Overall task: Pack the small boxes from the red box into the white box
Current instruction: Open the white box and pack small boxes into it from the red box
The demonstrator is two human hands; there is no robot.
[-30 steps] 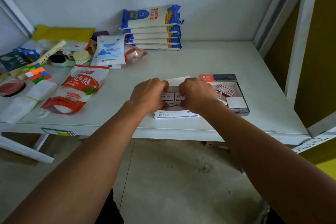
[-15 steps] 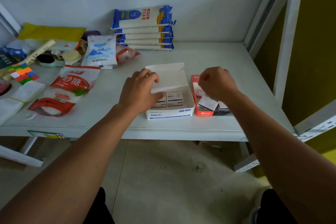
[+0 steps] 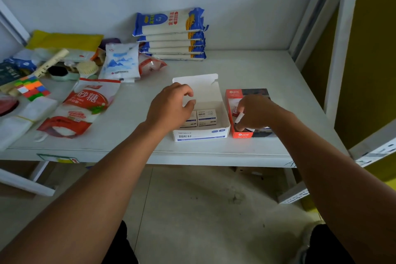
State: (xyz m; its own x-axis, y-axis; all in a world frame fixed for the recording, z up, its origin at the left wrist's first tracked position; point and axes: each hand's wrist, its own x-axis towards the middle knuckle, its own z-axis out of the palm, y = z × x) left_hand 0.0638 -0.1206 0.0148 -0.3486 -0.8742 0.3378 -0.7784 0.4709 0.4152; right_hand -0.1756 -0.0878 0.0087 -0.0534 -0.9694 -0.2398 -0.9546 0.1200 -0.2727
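Note:
The white box [image 3: 201, 135] stands open near the table's front edge, lid flap up at the back. Two small white boxes [image 3: 206, 117] lie side by side inside it. My left hand [image 3: 169, 107] hovers over the box's left side, fingers curled apart and holding nothing. Touching its right side is the red box [image 3: 242, 134]. My right hand [image 3: 255, 113] reaches into the red box, fingers pinched on a small white box [image 3: 239, 117] that stands tilted on end. The hand hides the rest of the red box's contents.
A red and white sugar bag [image 3: 83, 105] lies to the left. Behind it are a blue and white pouch [image 3: 120, 62], a colour cube [image 3: 32, 88] and other clutter. Stacked noodle packs [image 3: 171, 34] stand against the back wall. A shelf post [image 3: 338, 49] rises on the right.
Both hands were together over the white box; my right hand moved right into the red box and closed on a small box. My left hand let go of the lid flap.

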